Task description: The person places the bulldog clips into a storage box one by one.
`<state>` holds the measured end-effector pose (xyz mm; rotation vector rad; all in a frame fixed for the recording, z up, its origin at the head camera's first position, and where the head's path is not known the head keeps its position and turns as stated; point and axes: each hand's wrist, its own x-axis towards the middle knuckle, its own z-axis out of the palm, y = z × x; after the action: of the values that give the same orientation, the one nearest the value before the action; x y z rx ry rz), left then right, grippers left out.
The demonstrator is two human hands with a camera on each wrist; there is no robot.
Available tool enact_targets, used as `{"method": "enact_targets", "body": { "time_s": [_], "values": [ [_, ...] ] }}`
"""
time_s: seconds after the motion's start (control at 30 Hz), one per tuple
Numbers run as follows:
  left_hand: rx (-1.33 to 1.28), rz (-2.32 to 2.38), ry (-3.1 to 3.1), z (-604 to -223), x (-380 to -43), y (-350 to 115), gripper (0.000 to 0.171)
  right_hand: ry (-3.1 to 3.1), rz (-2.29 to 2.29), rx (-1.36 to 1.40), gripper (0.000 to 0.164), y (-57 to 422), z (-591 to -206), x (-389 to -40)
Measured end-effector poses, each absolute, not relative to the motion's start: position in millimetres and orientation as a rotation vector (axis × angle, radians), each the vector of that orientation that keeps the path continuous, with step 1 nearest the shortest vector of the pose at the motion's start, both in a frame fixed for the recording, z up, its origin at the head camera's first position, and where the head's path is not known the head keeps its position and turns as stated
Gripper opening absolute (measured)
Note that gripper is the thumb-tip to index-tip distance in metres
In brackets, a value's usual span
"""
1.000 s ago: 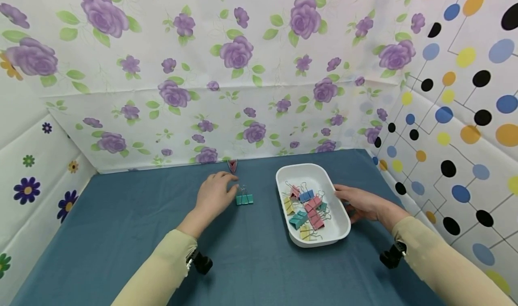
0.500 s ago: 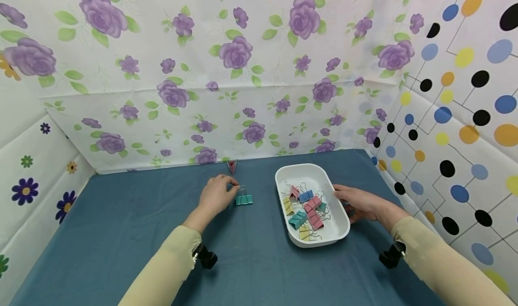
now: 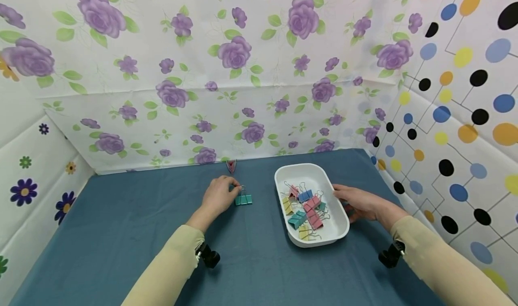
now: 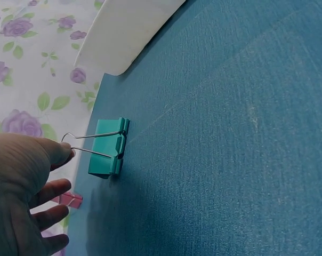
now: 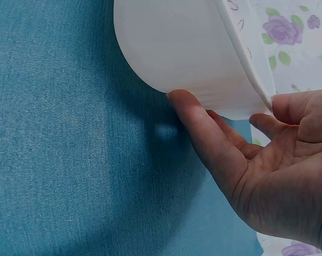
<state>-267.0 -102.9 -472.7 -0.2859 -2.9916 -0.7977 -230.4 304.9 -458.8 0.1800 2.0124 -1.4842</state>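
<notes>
My left hand (image 3: 218, 195) pinches a wire handle of a teal binder clip (image 3: 243, 200) between thumb and index finger. In the left wrist view the clip (image 4: 107, 148) shows both wire arms meeting at the fingertips, while the other fingers stay spread. My right hand (image 3: 362, 202) holds the right side of a white plastic tray (image 3: 341, 234). Its thumb (image 5: 188, 109) presses on the outer wall, and another finger reaches the rim. Several pink, blue, yellow and teal binder clips (image 3: 312, 204) lie inside the tray.
A pink binder clip (image 3: 231, 165) sits at the table's back edge, beyond my left hand. Blue cloth (image 3: 121, 234) covers the table. Flowered sheeting (image 3: 251, 94) rises behind, with a dotted sheet (image 3: 457, 153) on the right.
My left hand has moved slightly right, and its thumb and index finger have come together on the teal clip's handle. The right hand and tray stay in place.
</notes>
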Motion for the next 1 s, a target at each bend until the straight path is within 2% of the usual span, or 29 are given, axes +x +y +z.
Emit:
{"method": "enact_targets", "body": {
  "time_s": [1.0],
  "values": [
    [-0.427, -0.888, -2.915, -464.8, -260.9, -107.4, 0.016, 2.014, -1.48, 0.183, 0.054, 303.6, -456.1, -229.0]
  ]
}}
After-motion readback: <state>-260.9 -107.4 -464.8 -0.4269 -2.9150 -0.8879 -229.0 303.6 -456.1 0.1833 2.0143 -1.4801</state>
